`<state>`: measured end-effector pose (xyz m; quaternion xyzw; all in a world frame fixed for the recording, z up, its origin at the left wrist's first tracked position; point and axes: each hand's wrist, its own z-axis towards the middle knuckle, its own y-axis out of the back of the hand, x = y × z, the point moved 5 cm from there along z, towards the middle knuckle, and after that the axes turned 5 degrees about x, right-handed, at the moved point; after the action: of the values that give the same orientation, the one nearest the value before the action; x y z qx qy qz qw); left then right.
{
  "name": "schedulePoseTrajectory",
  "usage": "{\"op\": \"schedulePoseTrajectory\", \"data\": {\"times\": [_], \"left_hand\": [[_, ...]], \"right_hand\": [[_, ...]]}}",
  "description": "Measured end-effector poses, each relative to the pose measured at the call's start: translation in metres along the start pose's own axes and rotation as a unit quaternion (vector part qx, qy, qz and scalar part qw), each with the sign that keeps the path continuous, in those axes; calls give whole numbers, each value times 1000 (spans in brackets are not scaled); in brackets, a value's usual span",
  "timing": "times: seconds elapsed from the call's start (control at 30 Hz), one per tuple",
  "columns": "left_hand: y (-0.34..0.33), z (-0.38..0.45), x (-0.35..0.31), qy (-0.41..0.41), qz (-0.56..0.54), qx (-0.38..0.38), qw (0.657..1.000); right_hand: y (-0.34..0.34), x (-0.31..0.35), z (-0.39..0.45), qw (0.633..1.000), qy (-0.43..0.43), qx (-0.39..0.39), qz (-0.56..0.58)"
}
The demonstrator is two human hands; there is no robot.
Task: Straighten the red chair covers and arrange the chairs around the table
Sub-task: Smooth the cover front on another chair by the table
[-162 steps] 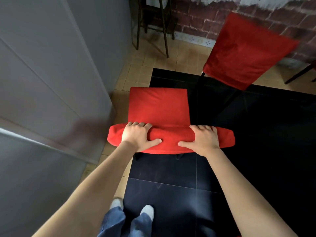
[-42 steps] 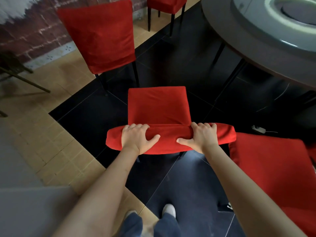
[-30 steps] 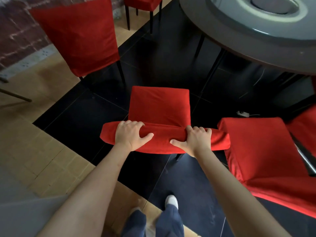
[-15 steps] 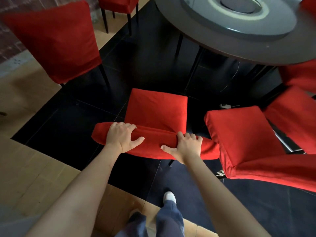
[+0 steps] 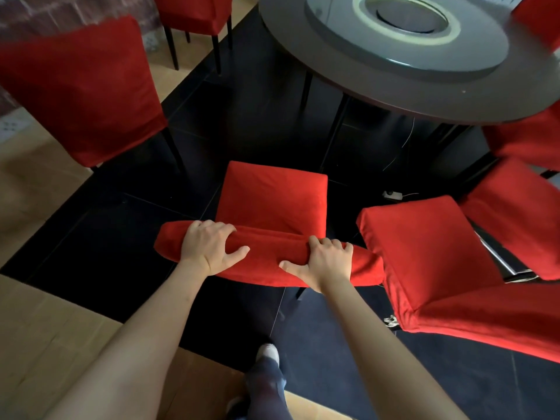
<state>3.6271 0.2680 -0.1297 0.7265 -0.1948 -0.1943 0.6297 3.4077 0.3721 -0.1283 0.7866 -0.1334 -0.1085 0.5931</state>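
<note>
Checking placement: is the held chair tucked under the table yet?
Not tucked: the chair sits clear of the table, dark floor between.

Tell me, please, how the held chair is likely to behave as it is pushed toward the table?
The chair probably moves as one stiff piece; both hands, left and right, grip its backrest top. Pushed that high on thin legs, it may tip. The loose-looking red cover might slip under the fingers.
</note>
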Motion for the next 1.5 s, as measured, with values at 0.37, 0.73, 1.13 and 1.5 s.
{"op": "schedulePoseTrajectory", "data": {"times": [0.37, 0.73, 1.13, 1.5], "left_hand": [[9, 78, 35, -23, 32, 41, 998], [22, 133, 77, -52, 20, 25, 998], [27, 150, 129, -116, 11, 20, 993], [25, 165, 154, -160, 43, 17, 986]], "right_hand": [[13, 19, 66, 1000, -20, 4, 14], [26, 54, 109, 998, -57, 11, 25], [32, 111, 109, 992, -126, 0, 31], [36, 136, 113, 987, -160, -14, 20]]}}
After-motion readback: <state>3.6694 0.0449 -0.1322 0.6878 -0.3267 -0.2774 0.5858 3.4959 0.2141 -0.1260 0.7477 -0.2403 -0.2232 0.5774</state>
